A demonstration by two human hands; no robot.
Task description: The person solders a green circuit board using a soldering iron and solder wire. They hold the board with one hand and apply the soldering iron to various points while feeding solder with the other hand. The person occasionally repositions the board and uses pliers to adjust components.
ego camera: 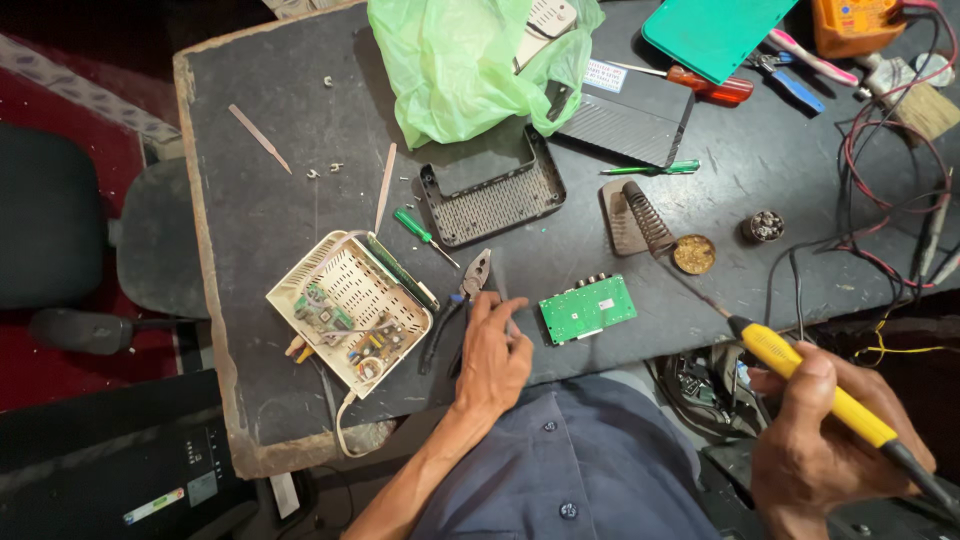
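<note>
Down near the one green circuit board (588,308), the left hand (492,355) rests just left of it, fingers curled together on the table beside pliers (462,300). Right of the board, the right hand (820,430) clamps a yellow soldering iron (815,385). A crumpled green plastic bag (460,60) lies beyond it.

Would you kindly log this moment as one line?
left hand: on table by pliers | right hand: holds yellow soldering iron | green circuit board: between hands
</note>
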